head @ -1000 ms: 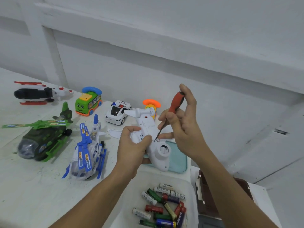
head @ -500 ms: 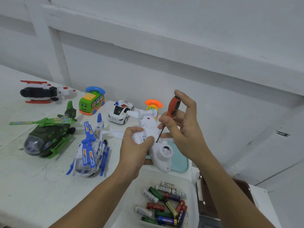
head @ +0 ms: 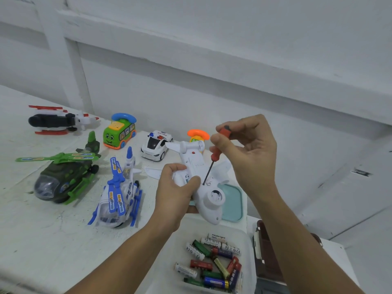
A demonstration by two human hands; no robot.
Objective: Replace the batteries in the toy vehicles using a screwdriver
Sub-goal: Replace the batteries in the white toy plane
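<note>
My left hand [head: 175, 190] grips a white toy plane [head: 209, 196] turned belly up above the table. My right hand [head: 250, 153] pinches the red handle of a small screwdriver [head: 216, 154] between thumb and fingers. The screwdriver's dark tip rests on the plane's underside, just right of my left thumb. Below the plane, a clear tub [head: 247, 240] holds several loose batteries [head: 212, 262] in green, red, blue and white.
On the white table [head: 31, 240] stand a blue-white helicopter [head: 118, 192], a green helicopter [head: 63, 172], a black-and-red helicopter [head: 59, 120], a green bus [head: 119, 132], a police car [head: 156, 145] and an orange-topped toy [head: 198, 135]. A teal lid [head: 232, 201] lies behind the plane. A brown case [head: 267, 251] sits at right.
The camera view has shifted slightly. My right hand's fingers have moved on the screwdriver handle, while its tip stays on the plane's underside. My left hand keeps its grip.
</note>
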